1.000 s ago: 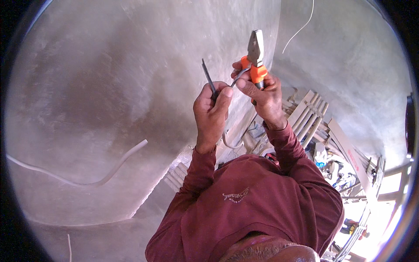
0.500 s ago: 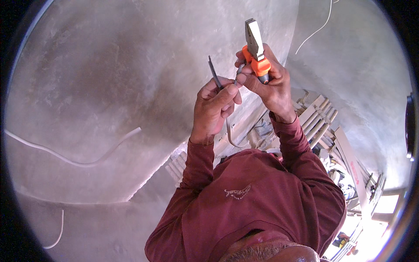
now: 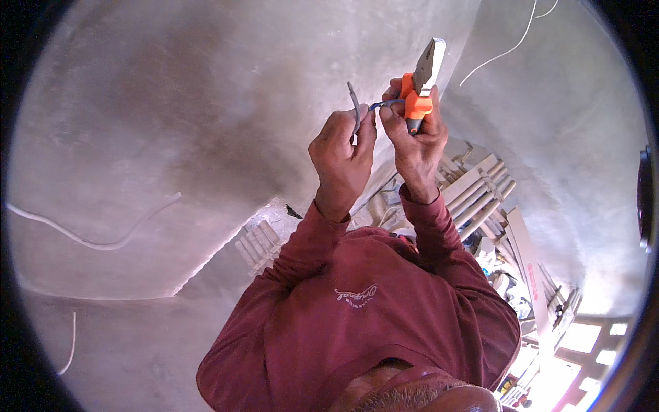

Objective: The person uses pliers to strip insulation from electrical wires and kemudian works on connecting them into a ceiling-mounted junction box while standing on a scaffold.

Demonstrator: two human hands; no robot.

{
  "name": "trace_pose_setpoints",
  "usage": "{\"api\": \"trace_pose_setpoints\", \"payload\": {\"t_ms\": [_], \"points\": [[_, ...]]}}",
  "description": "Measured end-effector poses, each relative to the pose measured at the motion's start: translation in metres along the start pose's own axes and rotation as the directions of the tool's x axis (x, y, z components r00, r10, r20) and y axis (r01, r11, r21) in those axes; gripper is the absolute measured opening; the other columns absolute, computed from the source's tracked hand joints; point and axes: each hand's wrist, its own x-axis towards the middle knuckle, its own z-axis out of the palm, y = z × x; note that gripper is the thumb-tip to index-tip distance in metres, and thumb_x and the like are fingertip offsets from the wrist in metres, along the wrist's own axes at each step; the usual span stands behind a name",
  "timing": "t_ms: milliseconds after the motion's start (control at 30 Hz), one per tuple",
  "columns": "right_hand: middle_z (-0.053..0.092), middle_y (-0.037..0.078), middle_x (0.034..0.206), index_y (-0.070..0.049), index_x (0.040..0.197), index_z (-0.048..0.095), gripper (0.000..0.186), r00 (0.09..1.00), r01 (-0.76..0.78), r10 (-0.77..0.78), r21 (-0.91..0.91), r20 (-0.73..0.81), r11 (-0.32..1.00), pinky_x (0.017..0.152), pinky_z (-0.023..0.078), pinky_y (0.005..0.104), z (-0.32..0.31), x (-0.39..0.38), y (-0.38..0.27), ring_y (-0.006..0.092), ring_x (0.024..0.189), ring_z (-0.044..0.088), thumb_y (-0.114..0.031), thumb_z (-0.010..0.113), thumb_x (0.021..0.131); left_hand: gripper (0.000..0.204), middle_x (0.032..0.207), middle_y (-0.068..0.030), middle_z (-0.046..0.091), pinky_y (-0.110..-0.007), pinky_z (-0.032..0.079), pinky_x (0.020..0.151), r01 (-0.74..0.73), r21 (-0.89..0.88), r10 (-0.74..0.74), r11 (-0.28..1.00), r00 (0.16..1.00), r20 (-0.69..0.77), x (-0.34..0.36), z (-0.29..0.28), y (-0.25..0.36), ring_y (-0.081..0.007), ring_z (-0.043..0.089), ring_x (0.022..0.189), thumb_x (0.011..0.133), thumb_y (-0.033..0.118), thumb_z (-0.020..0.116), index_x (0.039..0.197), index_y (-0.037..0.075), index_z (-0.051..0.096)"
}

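Observation:
My left hand [image 3: 345, 154] is closed, its fingertips pinching a grey cable [image 3: 353, 101] whose cut end sticks up above the fingers. From that pinch a short blue wire [image 3: 390, 102] runs across to my right hand [image 3: 417, 151]. The right hand is closed around combination pliers [image 3: 427, 69] with orange and dark grips, their metal jaws pointing up and away from the wire. Its thumb presses near the blue wire, beside the orange grip. Where the wire ends behind the fingers is hidden.
A plastered grey wall [image 3: 171, 103] spreads behind the hands. A white cable [image 3: 103, 244] hangs out from it at the left, with a thin white wire [image 3: 501, 55] at the upper right. Pipes [image 3: 484, 199] and long boards [image 3: 528, 268] are piled at the right.
The hands have drawn slightly apart, and the blue wire now shows stretched between them. My left hand has turned its back more into view. The pliers have shifted right and tilted rightward.

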Motion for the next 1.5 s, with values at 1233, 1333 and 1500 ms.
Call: {"api": "trace_pose_setpoints", "payload": {"t_ms": [1233,1333,1500], "points": [[0.057,0.009,0.107,-0.001,0.105,0.064,0.029,0.961,0.035,-0.01,-0.083,0.275,0.996,0.085,0.047,0.0304,-0.019,-0.026,0.054,0.0189,0.099,0.057,0.008,0.066,0.077,0.015,0.073,0.0031,0.056,-0.02,0.032,0.048,0.698,-0.415,-0.707,0.584,0.688,0.162,0.03,0.025,-0.058,-0.002,0.044,0.06,0.099,0.019,0.062,0.093,0.005,0.063],[0.056,0.009,0.107,-0.002,0.101,0.063,0.027,0.935,-0.008,0.052,-0.124,0.351,0.992,0.084,0.048,0.0318,-0.029,-0.037,0.048,0.0193,0.099,0.057,0.009,0.065,0.077,0.02,0.066,0.0045,0.053,-0.021,0.034,0.048,0.627,-0.461,-0.656,0.628,0.745,0.121,0.037,0.02,-0.064,-0.0044,0.044,0.053,0.097,0.027,0.065,0.092,0.007,0.064],[0.054,0.007,0.11,-0.003,0.101,0.062,0.024,0.935,-0.183,0.185,-0.037,0.302,0.982,0.085,0.049,0.0315,-0.053,-0.038,0.064,0.0163,0.095,0.059,0.009,0.061,0.08,0.018,0.069,0.0037,0.051,-0.023,0.035,0.047,0.474,-0.4,-0.483,0.785,0.871,0.084,0.033,0.023,-0.084,-0.006,0.043,0.056,0.098,0.024,0.063,0.091,0.008,0.06]]}}
